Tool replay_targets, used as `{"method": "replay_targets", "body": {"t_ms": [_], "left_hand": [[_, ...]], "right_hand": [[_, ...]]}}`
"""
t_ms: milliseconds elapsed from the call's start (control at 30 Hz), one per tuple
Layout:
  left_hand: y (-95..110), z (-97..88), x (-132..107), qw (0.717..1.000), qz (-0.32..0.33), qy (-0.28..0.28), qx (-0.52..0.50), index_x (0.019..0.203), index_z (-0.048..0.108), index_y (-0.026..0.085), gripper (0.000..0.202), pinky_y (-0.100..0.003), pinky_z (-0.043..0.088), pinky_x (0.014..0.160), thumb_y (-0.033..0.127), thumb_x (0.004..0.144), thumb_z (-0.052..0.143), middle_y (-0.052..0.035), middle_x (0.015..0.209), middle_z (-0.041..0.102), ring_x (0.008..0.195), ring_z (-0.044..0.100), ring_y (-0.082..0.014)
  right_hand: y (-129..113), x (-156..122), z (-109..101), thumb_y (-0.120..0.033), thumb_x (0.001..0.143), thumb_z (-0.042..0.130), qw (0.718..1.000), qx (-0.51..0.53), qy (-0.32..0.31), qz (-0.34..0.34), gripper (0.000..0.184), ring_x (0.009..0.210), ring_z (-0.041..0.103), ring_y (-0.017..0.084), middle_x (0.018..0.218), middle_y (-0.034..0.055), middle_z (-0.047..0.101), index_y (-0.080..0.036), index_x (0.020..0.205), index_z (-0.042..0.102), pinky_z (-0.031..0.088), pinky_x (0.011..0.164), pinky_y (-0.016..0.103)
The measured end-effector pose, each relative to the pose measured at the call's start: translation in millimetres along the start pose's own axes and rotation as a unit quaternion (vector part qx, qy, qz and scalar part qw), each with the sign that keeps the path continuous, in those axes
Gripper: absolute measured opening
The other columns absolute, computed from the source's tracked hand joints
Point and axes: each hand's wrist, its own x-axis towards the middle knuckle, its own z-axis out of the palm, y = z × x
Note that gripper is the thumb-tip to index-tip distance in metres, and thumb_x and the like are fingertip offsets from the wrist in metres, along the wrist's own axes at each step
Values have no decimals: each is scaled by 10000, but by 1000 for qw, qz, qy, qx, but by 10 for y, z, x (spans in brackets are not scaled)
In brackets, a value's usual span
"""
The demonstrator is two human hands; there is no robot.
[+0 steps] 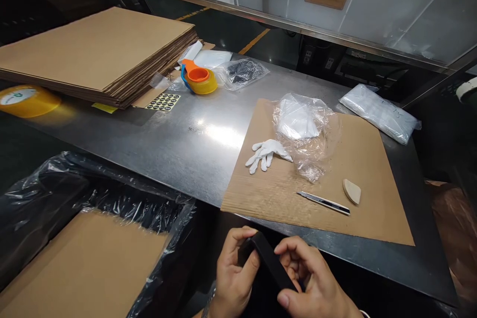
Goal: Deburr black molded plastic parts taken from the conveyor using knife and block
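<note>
- Black piece [275,264]: held just off near edge of cardboard sheet [372,159].
- Left fingers [251,267] pinch upper end; right fingers [294,246] grip lower.
- Probably light, stiff; hold by edges.

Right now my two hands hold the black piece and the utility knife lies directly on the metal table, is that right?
Not quite. The head view shows the utility knife lying on the cardboard sheet, not directly on the metal table. The black piece is indeed held in your left hand and right hand.
</note>
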Motion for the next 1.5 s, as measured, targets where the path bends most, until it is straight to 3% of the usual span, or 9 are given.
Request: {"method": "replay_targets", "body": {"t_ms": [100, 233, 700, 833, 900, 1033, 1167, 1333, 1500], "left_hand": [[-3, 1, -8, 1000, -5, -9, -10, 821, 612, 226, 213, -259, 440, 737, 338, 671, 713, -18, 823, 586, 826, 541, -184], [-18, -5, -27, 999, -15, -28, -20, 819, 609, 228, 216, -252, 441, 724, 346, 672, 713, -14, 821, 583, 815, 542, -177], [-32, 20, -69, 1000, 7, -24, 3, 819, 594, 233, 171, -242, 439, 692, 319, 704, 685, -10, 789, 572, 781, 533, -169], [-98, -52, -34, 996, 52, -70, 24, 866, 583, 234, 128, -231, 469, 681, 263, 752, 634, -6, 808, 584, 762, 562, -156], [-129, -70, -18, 992, 90, -79, 38, 894, 572, 247, 125, -210, 478, 674, 233, 774, 604, 5, 814, 583, 752, 569, -138], [-173, -58, 3, 987, 127, -64, 76, 922, 571, 253, 165, -183, 483, 710, 176, 777, 591, 13, 828, 585, 784, 579, -120], [-205, -39, 16, 987, 130, -51, 83, 929, 557, 246, 170, -183, 489, 707, 161, 783, 575, 16, 831, 579, 786, 589, -117], [-207, -83, 137, 970, 170, -79, 153, 895, 535, 227, 110, -209, 477, 671, 152, 818, 509, -6, 862, 559, 790, 588, -131], [-268, -148, 385, 890, 189, -165, 380, 731, 541, 198, 105, -243, 406, 584, 192, 818, 484, 3, 673, 552, 627, 560, -144]], "right_hand": [[3, 4, -6, -395, 687, 693, 999, 15, -20, -21, 698, 566, 414, 65, 815, -8, 474, -267, 1305, 394, 351, 510, 202], [-36, 28, -22, -350, 678, 707, 998, 25, -49, -37, 753, 549, 419, 58, 790, -25, 472, -296, 1341, 355, 336, 494, 192], [-57, 41, -18, -251, 649, 700, 998, 32, -42, -20, 523, 493, 362, 36, 688, -61, 451, -254, 1120, 472, 282, 447, 162], [-49, 54, -24, -266, 637, 701, 998, 29, -53, -26, 649, 495, 386, 43, 723, -45, 473, -255, 1227, 432, 304, 449, 174], [-43, 53, -29, -262, 632, 691, 999, 12, -44, -28, 594, 483, 373, 45, 694, -49, 465, -245, 1184, 472, 294, 438, 179], [-57, 28, -41, -192, 628, 652, 998, -52, -16, -20, 430, 486, 344, 59, 604, -76, 398, -242, 1029, 506, 281, 445, 193], [-122, 5, -52, -110, 629, 608, 994, -108, -9, 5, 581, 501, 377, 62, 678, -72, 465, -274, 1147, 402, 320, 476, 198], [-265, 37, -134, -119, 656, 583, 966, -257, -17, 22, 564, 563, 441, 87, 742, -50, 537, -268, 1164, 387, 366, 545, 210], [-406, 276, -347, -214, 739, 562, 894, -447, -35, 3, 451, 696, 526, 159, 815, 18, 604, -221, 1177, 454, 392, 625, 260]]}}
